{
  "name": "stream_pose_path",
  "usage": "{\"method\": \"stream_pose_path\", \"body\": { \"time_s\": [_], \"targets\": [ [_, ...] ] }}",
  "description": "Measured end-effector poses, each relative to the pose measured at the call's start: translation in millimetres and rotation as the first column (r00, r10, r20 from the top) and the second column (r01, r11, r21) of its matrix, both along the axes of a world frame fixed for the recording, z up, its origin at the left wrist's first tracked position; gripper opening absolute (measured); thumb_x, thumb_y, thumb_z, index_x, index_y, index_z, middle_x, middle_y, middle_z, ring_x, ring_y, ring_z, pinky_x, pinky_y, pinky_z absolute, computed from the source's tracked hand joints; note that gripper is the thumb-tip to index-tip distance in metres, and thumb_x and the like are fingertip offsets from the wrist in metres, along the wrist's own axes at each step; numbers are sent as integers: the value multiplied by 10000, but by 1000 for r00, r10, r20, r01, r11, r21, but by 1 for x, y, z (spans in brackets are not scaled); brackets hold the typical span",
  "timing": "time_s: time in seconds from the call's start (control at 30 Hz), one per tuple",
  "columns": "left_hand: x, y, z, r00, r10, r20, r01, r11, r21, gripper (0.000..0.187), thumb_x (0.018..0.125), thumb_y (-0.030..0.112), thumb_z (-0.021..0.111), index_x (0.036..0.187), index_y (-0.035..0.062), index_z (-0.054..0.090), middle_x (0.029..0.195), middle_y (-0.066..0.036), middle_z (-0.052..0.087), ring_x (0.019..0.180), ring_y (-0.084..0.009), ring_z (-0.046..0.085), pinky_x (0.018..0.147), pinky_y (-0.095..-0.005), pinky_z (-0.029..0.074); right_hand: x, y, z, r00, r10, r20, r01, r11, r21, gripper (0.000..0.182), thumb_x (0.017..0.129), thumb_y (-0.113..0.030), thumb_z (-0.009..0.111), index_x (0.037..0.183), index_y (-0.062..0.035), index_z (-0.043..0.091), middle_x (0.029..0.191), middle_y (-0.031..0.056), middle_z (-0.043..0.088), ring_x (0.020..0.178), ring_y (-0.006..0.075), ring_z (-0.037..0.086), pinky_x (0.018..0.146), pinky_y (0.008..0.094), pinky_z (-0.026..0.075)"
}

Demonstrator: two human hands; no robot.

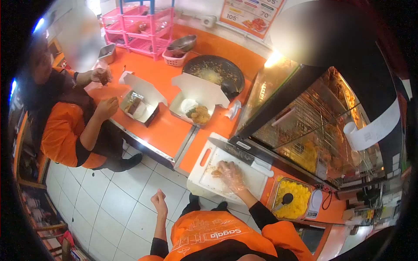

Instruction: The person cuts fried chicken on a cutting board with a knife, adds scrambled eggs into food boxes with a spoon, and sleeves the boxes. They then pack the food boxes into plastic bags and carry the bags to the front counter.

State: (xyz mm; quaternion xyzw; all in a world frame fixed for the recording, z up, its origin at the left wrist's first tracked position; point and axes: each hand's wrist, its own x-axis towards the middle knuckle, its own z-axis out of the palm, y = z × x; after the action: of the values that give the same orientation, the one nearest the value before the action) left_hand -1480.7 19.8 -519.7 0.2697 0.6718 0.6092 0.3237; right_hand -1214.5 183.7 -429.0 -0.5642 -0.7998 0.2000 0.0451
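Observation:
My right hand (232, 176), in a clear plastic glove, rests on the white cutting board (208, 179) with its fingers curled down over small brown food pieces (216, 173). A large knife (237, 152) with a white handle lies along the board's far edge. Bare and closed, my left hand (159, 199) hangs over the tiled floor, left of the board; whether anything is inside it is hidden. Beyond the board, an open white box (177, 107) holds fried food (200, 115) and a white round item (188, 105).
A co-worker in orange (66, 130) stands at the left by a second open box (149, 103). Behind are a dark pan (233, 78) and pink racks (152, 26). At the right are a glass food cabinet (305, 130) and a tray of yellow food (292, 191).

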Motion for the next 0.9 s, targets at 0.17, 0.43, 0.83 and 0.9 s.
{"method": "stream_pose_path", "body": {
  "time_s": [0.17, 0.43, 0.83, 0.9],
  "targets": [
    [-9, -14, -4, 992, 122, -30, -122, 992, 0, 521, 980, 293, 465, 545, 45, 321, 537, 22, 316, 542, -86, 268, 498, -288, 211, -6, 35, 42, 996, 38, -80, -43, 997, -57, 369, 768, -192, 680, 1099, -142, 526, 962, 152, 619, 904, 346, 607, 702, 448, 492],
    [-25, -43, -10, 953, 299, -52, -301, 953, -34, 522, 981, 279, 459, 534, 37, 339, 530, 18, 335, 538, -87, 284, 494, -294, 230, -218, 126, 112, 716, 545, -436, -523, 833, 182, 273, 826, -110, 584, 1084, -28, 546, 957, 143, 611, 910, 304, 634, 810, 371, 507],
    [-22, -108, -30, 853, 518, -62, -522, 841, -143, 505, 982, 247, 456, 545, 69, 275, 529, 29, 296, 529, -77, 255, 483, -299, 185, -352, 205, 67, 821, 557, 124, -563, 754, 337, 316, 852, -237, 558, 1122, -79, 600, 1017, 168, 659, 881, 315, 655, 806, 425, 504],
    [-21, -99, -28, 858, 513, -42, -514, 853, -86, 499, 980, 239, 454, 548, 77, 263, 539, 36, 289, 536, -75, 249, 487, -299, 175, -337, 208, 53, 790, 612, 30, -590, 747, 305, 343, 856, -236, 560, 1163, -89, 595, 1020, 173, 656, 862, 309, 659, 814, 419, 504]
  ]
}}
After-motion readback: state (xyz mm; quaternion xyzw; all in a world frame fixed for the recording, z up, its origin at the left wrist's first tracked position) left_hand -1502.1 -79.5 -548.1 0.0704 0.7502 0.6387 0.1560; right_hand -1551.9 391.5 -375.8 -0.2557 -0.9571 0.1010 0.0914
